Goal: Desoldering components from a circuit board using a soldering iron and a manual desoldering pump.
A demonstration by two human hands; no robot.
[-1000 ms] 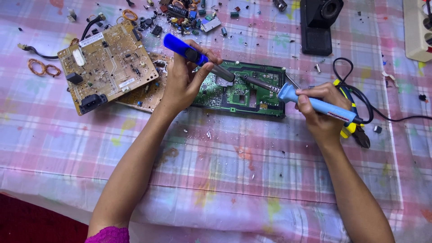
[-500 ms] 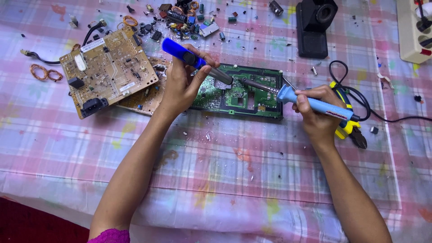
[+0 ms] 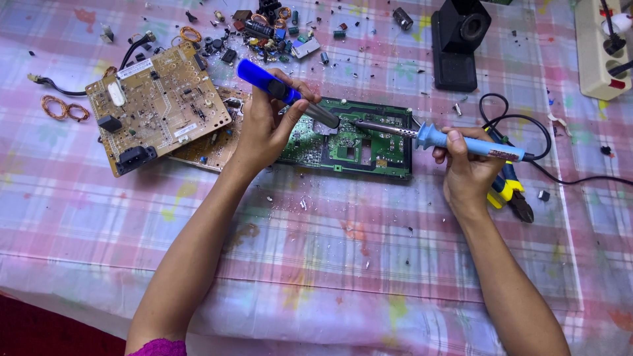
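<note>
Head view, the only angle here: the person has the green circuit board (image 3: 349,142) lying flat in the middle of the table (image 3: 330,264), right between both arms so each tool can come in from its own side. The left hand (image 3: 264,128) has its fingers wrapped around a blue desoldering pump (image 3: 283,92), held tilted so the grey nozzle points down at the middle of the board. The right hand (image 3: 469,168) is closed around the light-blue handle of a soldering iron (image 3: 455,140), kept low and nearly level so the metal tip lands just beside the pump nozzle, pretty much the same spot.

The tan circuit board (image 3: 155,105) sits off to the left, partly on top of another board. A pile of loose components (image 3: 270,29) lies at the far edge, and yellow-handled pliers (image 3: 508,191) sit under the right hand, close by.
</note>
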